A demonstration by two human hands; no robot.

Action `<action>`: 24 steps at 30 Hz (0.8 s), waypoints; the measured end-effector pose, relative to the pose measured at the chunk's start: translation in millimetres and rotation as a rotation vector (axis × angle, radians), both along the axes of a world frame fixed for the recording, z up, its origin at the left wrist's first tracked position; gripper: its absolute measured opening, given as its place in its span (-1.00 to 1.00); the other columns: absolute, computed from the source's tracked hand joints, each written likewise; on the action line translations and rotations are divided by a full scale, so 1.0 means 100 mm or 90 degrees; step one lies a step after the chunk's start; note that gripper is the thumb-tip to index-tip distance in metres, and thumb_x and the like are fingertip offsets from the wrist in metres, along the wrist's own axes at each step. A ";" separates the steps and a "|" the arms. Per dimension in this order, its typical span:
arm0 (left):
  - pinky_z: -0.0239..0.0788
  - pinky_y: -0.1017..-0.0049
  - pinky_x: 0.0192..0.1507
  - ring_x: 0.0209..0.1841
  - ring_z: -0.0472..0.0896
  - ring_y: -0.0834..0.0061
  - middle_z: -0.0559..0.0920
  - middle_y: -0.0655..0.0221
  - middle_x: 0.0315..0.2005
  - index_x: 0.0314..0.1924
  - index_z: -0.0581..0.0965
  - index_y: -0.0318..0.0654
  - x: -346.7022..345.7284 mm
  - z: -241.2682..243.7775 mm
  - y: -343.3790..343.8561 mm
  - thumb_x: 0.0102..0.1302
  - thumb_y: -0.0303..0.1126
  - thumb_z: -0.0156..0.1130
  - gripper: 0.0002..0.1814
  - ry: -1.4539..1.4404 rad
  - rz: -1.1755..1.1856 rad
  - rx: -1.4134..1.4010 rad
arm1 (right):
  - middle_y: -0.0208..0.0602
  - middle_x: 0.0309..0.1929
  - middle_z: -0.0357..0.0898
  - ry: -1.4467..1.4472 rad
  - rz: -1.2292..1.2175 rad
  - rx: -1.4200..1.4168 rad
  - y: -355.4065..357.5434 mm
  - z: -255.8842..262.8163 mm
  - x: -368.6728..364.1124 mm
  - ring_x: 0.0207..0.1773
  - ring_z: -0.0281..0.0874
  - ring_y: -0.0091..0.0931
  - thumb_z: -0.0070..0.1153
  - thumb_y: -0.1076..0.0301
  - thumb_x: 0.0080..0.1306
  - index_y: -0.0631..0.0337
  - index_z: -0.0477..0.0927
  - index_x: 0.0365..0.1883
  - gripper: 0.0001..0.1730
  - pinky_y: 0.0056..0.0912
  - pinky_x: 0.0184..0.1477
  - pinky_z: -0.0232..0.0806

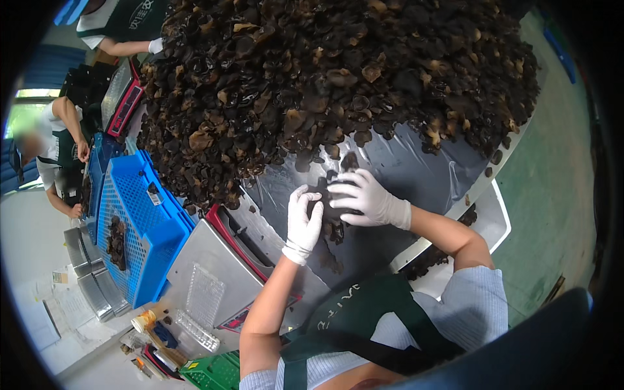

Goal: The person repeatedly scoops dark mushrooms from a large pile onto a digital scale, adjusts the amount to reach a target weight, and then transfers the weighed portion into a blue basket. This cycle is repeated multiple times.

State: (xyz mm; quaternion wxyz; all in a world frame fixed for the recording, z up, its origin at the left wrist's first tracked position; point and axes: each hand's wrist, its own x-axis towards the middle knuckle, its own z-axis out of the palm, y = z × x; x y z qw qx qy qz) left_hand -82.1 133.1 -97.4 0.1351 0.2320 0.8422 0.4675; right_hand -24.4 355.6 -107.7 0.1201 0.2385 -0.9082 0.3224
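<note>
A large heap of dark brown wood ear mushrooms [341, 73] covers most of a table lined with black plastic sheet [419, 170]. Both my hands wear white gloves and are at the heap's near edge, over the sheet. My left hand [303, 224] has curled fingers, thumb and fingertips close together around a dark patch; whether a mushroom is pinched there is unclear. To its right, my right hand [370, 202] reaches palm down with bent fingers over dark pieces, its grip hidden. A few loose mushrooms [334, 231] lie just below the hands.
On the left are a weighing scale [195, 282] with clear plastic trays [207, 292], and blue perforated crates [141, 219]. A white bin [495, 219] stands right, below the table edge. Two co-workers [63, 141] [122, 29] are at the far left, near another scale [124, 102].
</note>
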 end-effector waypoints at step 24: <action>0.05 0.15 0.44 0.32 0.38 0.09 0.50 0.12 0.20 0.25 0.43 -0.18 -0.69 -0.03 0.04 0.29 -0.45 0.14 -0.51 0.325 -0.047 -0.213 | -0.16 0.35 0.36 0.028 -0.293 0.123 0.25 -0.09 -0.43 0.45 0.11 0.02 0.14 -0.09 0.27 0.05 0.54 0.20 -0.39 0.33 0.43 -0.10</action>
